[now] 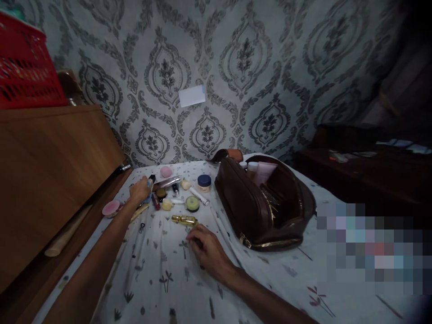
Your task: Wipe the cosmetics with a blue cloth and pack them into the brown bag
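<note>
My left hand [139, 191] reaches in at the left of the makeup, its fingers closed round a small blue item [149, 192] with what looks like a black top. Part of that item is hidden by the fingers. Loosely curled and holding nothing, my right hand [209, 254] is just below a gold bottle [184, 220] lying on its side. Around them lie a green-lidded jar [192, 204], a navy-lidded jar [204, 182], a white tube [199, 196], a pink sponge [166, 171] and a dark red tube [155, 201]. A pink round container [111, 208] is left of my left hand.
A brown makeup bag [246, 202] stands unzipped on the right, with a pink tube [266, 173] and white-capped bottles inside. Patterned white cloth [189, 288] covers the surface. A wooden cabinet [57, 171] bounds the left, carrying a red basket [29, 63]. Wallpapered wall [232, 121] rises behind.
</note>
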A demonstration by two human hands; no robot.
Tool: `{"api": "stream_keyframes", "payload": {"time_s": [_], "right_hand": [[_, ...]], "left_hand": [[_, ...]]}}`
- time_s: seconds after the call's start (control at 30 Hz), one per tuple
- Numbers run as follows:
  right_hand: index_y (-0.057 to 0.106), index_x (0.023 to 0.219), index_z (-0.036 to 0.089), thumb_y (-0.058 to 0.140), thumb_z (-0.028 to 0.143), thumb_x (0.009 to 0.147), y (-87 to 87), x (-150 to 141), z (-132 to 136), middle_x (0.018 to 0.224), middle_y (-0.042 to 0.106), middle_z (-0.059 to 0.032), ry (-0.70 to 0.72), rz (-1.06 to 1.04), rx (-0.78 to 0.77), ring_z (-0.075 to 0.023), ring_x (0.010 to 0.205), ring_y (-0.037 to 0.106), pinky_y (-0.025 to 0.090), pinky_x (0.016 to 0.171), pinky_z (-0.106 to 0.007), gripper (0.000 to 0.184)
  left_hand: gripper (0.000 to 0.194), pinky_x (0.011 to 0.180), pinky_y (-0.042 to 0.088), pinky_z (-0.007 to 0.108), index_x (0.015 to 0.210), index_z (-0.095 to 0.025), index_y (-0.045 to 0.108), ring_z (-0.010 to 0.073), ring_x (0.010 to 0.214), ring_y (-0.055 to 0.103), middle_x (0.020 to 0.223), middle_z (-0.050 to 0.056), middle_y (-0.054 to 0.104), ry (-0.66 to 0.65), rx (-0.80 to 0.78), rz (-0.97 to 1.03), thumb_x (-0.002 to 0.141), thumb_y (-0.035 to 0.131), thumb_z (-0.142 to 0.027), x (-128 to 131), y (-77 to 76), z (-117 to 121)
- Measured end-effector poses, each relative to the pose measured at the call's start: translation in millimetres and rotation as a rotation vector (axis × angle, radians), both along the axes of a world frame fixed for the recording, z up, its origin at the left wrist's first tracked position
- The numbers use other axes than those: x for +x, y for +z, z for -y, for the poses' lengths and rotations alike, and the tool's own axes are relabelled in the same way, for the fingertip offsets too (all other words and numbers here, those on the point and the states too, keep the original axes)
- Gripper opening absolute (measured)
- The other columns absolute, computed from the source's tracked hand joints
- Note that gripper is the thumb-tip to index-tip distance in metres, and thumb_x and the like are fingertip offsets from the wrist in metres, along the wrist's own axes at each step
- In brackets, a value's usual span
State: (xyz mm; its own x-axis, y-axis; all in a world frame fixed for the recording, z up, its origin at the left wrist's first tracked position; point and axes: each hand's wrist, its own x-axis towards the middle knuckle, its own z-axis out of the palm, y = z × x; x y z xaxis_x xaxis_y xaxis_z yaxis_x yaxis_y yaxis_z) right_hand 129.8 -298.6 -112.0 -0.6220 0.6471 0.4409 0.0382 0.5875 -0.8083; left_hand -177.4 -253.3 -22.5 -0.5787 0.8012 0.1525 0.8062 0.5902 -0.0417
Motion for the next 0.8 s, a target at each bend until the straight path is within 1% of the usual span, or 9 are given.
{"api": "stream_keyframes", "payload": {"time_s": [0.17,0.27,0.33,0.4,0.5,0.6,0.67,0.7,0.8], "right_hand": [[0.065,0.085,0.018,0.051,0.000,0.079,2.4,0.7,0.5,0.088,0.062,-0.0051,-0.002,0.020,0.009,-0.0158,0.077,0.058,0.045,0.068,-0.026,0.023],[0.065,0.085,0.018,0.051,0.001,0.080,3.3,1.5,0.9,0.087,0.062,-0.0049,-0.008,0.017,0.017,-0.0157,0.077,0.058,0.045,0.068,-0.026,0.023],[0.065,0.086,0.018,0.052,0.001,0.080,2.9,1.8,1.0,0.087,0.061,-0.0048,-0.009,0.008,0.016,-0.0156,0.076,0.059,0.045,0.068,-0.025,0.022],[0.065,0.086,0.018,0.052,0.001,0.080,2.1,1.7,1.0,0.088,0.062,-0.0050,-0.007,0.007,0.013,-0.0156,0.077,0.059,0.045,0.068,-0.025,0.022],[0.066,0.085,0.017,0.051,0.001,0.080,1.4,1.2,0.8,0.088,0.063,-0.0057,-0.004,0.014,0.011,-0.0160,0.077,0.059,0.045,0.068,-0.026,0.022],[0.065,0.085,0.017,0.051,0.002,0.080,1.6,0.9,0.5,0.087,0.062,-0.0057,0.004,0.011,0.020,-0.0160,0.077,0.059,0.046,0.069,-0.026,0.022],[0.065,0.085,0.018,0.051,0.002,0.080,1.6,0.8,0.3,0.088,0.062,-0.0053,0.006,0.008,0.030,-0.0161,0.078,0.060,0.047,0.071,-0.027,0.022],[0.066,0.086,0.018,0.051,0.002,0.080,1.5,0.7,0.3,0.088,0.063,-0.0051,0.003,0.012,0.035,-0.0163,0.079,0.060,0.047,0.072,-0.027,0.022],[0.066,0.086,0.018,0.052,0.002,0.080,0.8,0.5,0.7,0.088,0.063,-0.0050,-0.012,0.042,0.033,-0.0165,0.079,0.060,0.047,0.072,-0.027,0.022]], "left_hand": [[0.038,0.075,0.048,0.036,0.113,-0.014,0.060,0.0324,0.104,0.067,0.113,0.020,0.070,-0.045,-0.009,-0.040,0.095,0.037,-0.038,21.2,13.3,12.9],[0.035,0.074,0.048,0.036,0.112,-0.015,0.060,0.0332,0.104,0.066,0.111,0.019,0.070,-0.081,-0.011,-0.056,0.094,0.039,-0.036,33.7,22.0,29.6],[0.031,0.074,0.049,0.036,0.115,-0.016,0.058,0.0324,0.105,0.066,0.112,0.017,0.070,-0.107,-0.015,-0.064,0.092,0.043,-0.031,42.4,22.7,45.3],[0.031,0.075,0.049,0.036,0.118,-0.018,0.056,0.0308,0.106,0.064,0.116,0.014,0.068,-0.129,-0.020,-0.066,0.090,0.045,-0.026,51.2,17.8,62.9],[0.030,0.076,0.049,0.037,0.119,-0.019,0.054,0.0302,0.110,0.061,0.118,0.013,0.066,-0.154,-0.018,-0.075,0.091,0.044,-0.022,62.3,2.7,88.2],[0.024,0.078,0.049,0.037,0.114,-0.020,0.056,0.0297,0.111,0.059,0.116,0.012,0.065,-0.220,0.034,-0.058,0.094,0.045,-0.028,66.8,-12.6,105.2],[0.026,0.081,0.048,0.035,0.113,-0.022,0.057,0.0276,0.110,0.060,0.116,0.010,0.064,-0.271,0.113,-0.001,0.096,0.045,-0.037,65.1,-19.8,109.6],[0.029,0.082,0.048,0.034,0.115,-0.022,0.056,0.0271,0.111,0.060,0.118,0.010,0.064,-0.274,0.158,0.031,0.096,0.045,-0.042,63.1,-22.5,109.6],[0.043,0.081,0.048,0.035,0.124,-0.020,0.053,0.0288,0.108,0.062,0.117,0.012,0.066,-0.202,0.230,0.113,0.095,0.045,-0.050,55.3,-29.8,103.9]]}}
